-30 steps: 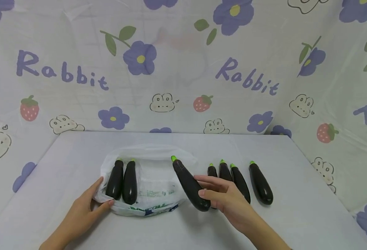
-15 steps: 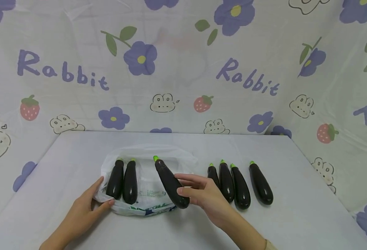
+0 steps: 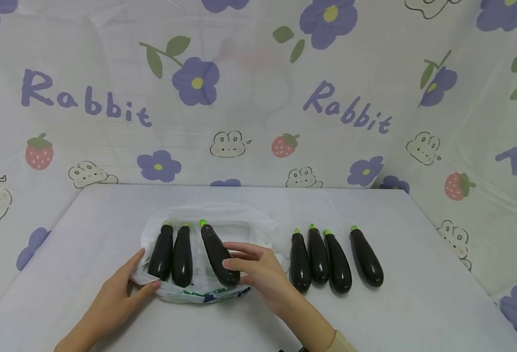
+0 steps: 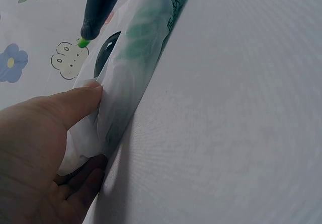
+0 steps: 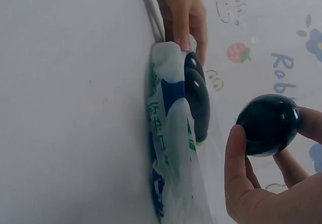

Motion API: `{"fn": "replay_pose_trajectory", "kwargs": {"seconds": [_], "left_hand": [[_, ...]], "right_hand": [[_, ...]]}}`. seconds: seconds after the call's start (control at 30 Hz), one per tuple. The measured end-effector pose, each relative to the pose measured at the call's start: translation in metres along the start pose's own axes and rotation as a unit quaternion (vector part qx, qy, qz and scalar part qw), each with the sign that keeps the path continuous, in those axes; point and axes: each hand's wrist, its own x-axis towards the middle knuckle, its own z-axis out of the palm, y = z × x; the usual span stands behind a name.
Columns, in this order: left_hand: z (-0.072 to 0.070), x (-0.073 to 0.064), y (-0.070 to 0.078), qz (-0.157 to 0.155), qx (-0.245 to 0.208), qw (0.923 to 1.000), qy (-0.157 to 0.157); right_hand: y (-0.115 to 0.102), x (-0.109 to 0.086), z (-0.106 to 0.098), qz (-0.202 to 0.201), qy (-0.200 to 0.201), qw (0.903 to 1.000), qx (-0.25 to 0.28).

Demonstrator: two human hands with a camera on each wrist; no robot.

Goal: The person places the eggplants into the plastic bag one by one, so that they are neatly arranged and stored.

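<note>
A white plastic bag (image 3: 258,222) with green and blue print lies spread on the table, two dark eggplants (image 3: 183,256) side by side in its left part. My left hand (image 3: 111,298) holds the bag's left edge; in the left wrist view its thumb (image 4: 83,103) presses the film from above, fingers underneath. My right hand (image 3: 263,274) pinches a third eggplant (image 3: 216,254) near its thick end, the green stem tip pointing away and leftward. That eggplant is over the bag, right of the other two. In the right wrist view the held eggplant (image 5: 269,126) hangs clear of the bag.
Several more eggplants (image 3: 300,261) lie on the white table (image 3: 417,293) to the right of the bag, one (image 3: 366,256) a little apart from the others. A patterned cloth (image 3: 258,98) hangs behind the table and along its sides.
My right hand has carried the eggplant leftward from beside the right-hand group to over the bag, slightly straightening it. My left hand stays at the bag's edge.
</note>
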Motion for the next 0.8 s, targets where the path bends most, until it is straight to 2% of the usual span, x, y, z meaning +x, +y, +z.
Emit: {"fn": "replay_pose_trajectory", "kwargs": {"seconds": [0.43, 0.8], "left_hand": [[0.0, -0.002, -0.004, 0.01, -0.002, 0.9999, 0.014], [0.001, -0.001, -0.003, 0.011, -0.001, 0.9999, 0.011]], "right_hand": [[0.009, 0.019, 0.027, 0.002, 0.006, 1.0, -0.003], [0.018, 0.03, 0.033, 0.016, 0.026, 0.9994, -0.017]]}}
